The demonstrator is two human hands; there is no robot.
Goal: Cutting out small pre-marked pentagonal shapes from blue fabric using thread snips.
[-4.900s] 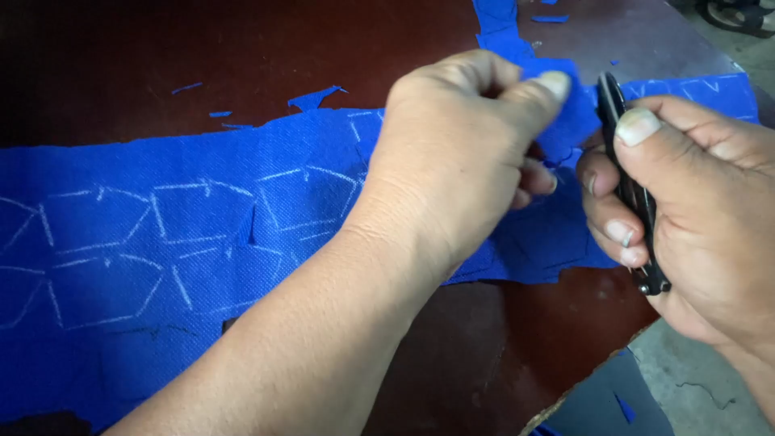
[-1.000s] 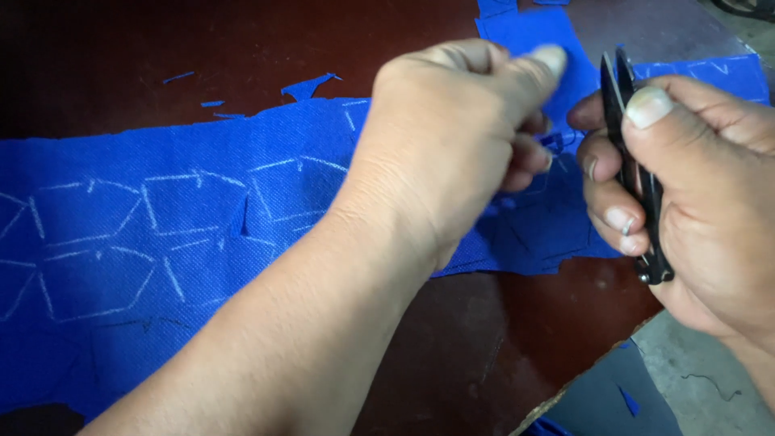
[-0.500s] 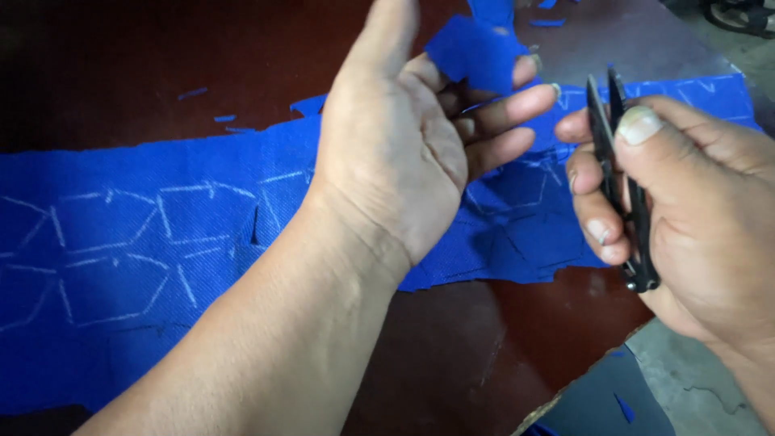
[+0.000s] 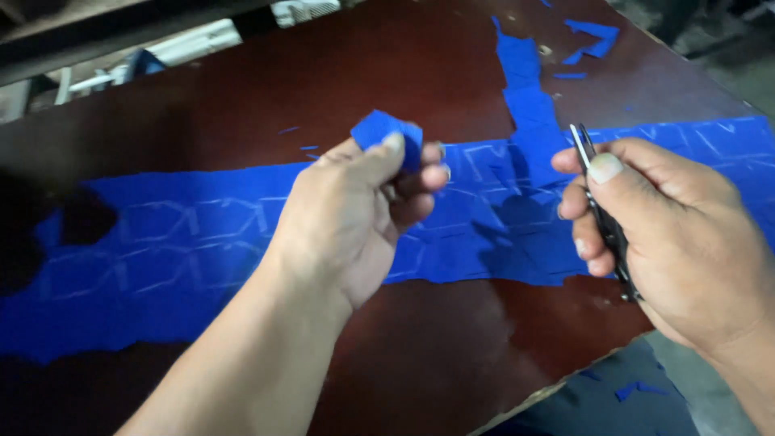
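My left hand (image 4: 355, 210) is raised over the table and pinches a small cut piece of blue fabric (image 4: 387, 133) between thumb and fingers. My right hand (image 4: 670, 234) grips black thread snips (image 4: 601, 214), blades pointing up and away. Under both hands a long strip of blue fabric (image 4: 186, 242) with white chalk outlines lies across the dark red-brown table (image 4: 420, 355).
Another strip of blue fabric (image 4: 525, 89) runs toward the table's far edge, with small blue scraps (image 4: 593, 36) near it. The table's near edge (image 4: 565, 383) cuts diagonally at lower right, with blue scraps (image 4: 638, 391) on the floor below. Pale objects (image 4: 202, 44) sit beyond the far side.
My left hand was open with spread fingers half a second ago; now it has closed on a cut blue piece and lifted it. The right hand with the snips has barely shifted.
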